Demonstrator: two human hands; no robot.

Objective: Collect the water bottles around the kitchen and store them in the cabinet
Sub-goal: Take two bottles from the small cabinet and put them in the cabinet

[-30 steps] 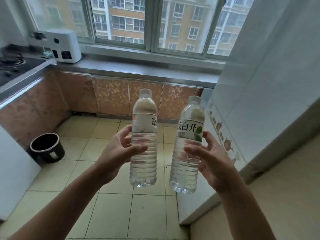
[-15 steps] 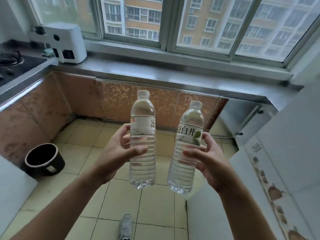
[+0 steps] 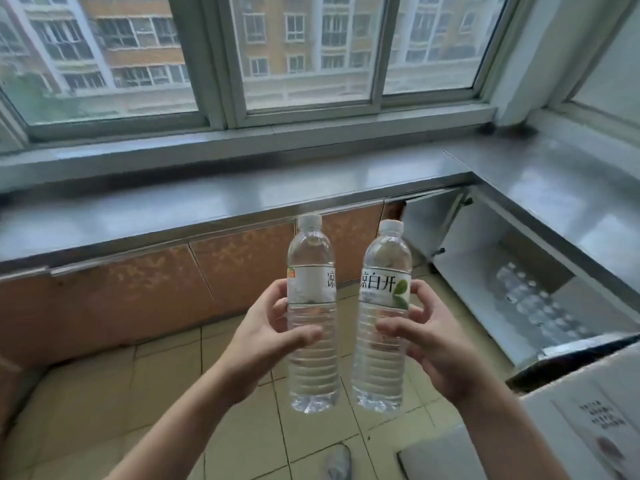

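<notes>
Two water bottles are held upright in front of the body, side by side and just apart. One bottle (image 3: 313, 317) is gripped around its middle by the left hand (image 3: 266, 337), thumb across the front and fingers curled behind. The second bottle (image 3: 382, 320) is gripped by the right hand (image 3: 433, 344) in the same way, and it is tilted slightly toward the right. Both bottles are capped in white, wrapped with white labels and filled with clear water. A steel counter (image 3: 242, 199) is seen beyond them under a window (image 3: 304, 53), with brown patterned doors below. To the right, a white cabinet (image 3: 485, 271) stands open, and a pack of bottles (image 3: 540, 306) is stored inside it, blurred. A shoe (image 3: 338, 462) is seen on the tiled floor (image 3: 104, 393).
</notes>
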